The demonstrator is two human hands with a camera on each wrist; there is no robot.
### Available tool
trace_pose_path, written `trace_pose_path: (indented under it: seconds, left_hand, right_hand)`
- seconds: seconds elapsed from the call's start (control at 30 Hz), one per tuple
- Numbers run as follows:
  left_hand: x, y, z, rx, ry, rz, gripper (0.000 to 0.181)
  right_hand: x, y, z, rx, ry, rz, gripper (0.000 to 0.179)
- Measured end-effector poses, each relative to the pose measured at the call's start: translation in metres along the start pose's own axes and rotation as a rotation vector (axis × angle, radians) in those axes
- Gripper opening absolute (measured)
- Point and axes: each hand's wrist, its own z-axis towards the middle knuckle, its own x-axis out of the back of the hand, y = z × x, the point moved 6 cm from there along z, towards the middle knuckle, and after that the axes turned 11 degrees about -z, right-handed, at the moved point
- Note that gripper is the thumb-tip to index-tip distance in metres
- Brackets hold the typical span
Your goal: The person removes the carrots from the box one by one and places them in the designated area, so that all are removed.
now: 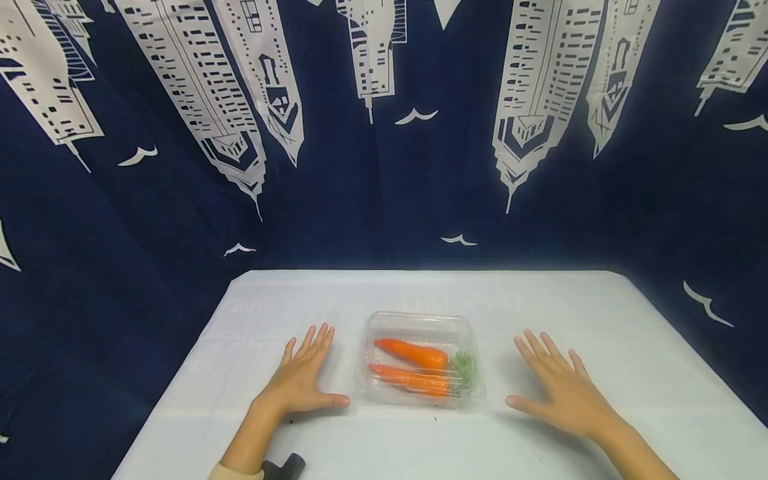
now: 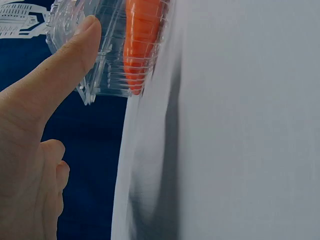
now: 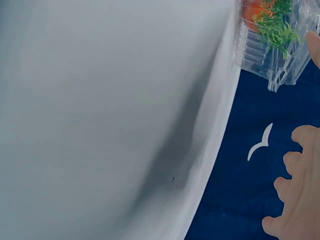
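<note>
A clear plastic box (image 1: 420, 323) lies in the middle of the white table in the head view, its lid closed over the contents. Through it show two orange carrots, the farther carrot (image 1: 411, 352) and the nearer carrot (image 1: 414, 380), with green leafy tops (image 1: 463, 368) at the right end. To the box's left my left hand (image 1: 303, 383) is spread, thumb toward the box, holding nothing. On the other side my right hand (image 1: 561, 390) is spread too, fingers straight and apart from the box. Both wrist views show part of the box beyond the hand.
The white table (image 1: 288, 300) has its far edge against a dark blue curtain (image 1: 384, 220) printed with white buildings and birds. A black strap-like piece (image 1: 285, 468) shows at my left wrist. Small dark specks dot the cloth near the front.
</note>
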Motion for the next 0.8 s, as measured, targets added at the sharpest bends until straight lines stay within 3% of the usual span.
trace_pose_path:
  seconds: [0.27, 0.4, 0.6, 0.8]
  left_hand:
    - [-0.001, 0.003, 0.0, -0.018, -0.004, -0.035, 0.129]
    - [-0.005, 0.005, 0.001, -0.021, -0.03, -0.068, 0.13]
    - [-0.015, 0.016, 0.005, -0.052, -0.075, -0.238, 0.128]
    - [-0.03, 0.024, 0.014, -0.01, -0.148, -0.433, 0.127]
  right_hand:
    - [-0.002, -0.003, 0.003, 0.014, 0.013, 0.026, 0.094]
    - [-0.002, -0.007, 0.006, 0.016, 0.008, 0.135, 0.093]
    - [0.0, -0.018, 0.01, 0.036, 0.033, 0.381, 0.079]
    - [0.003, -0.032, 0.014, 0.063, 0.086, 0.443, 0.061]
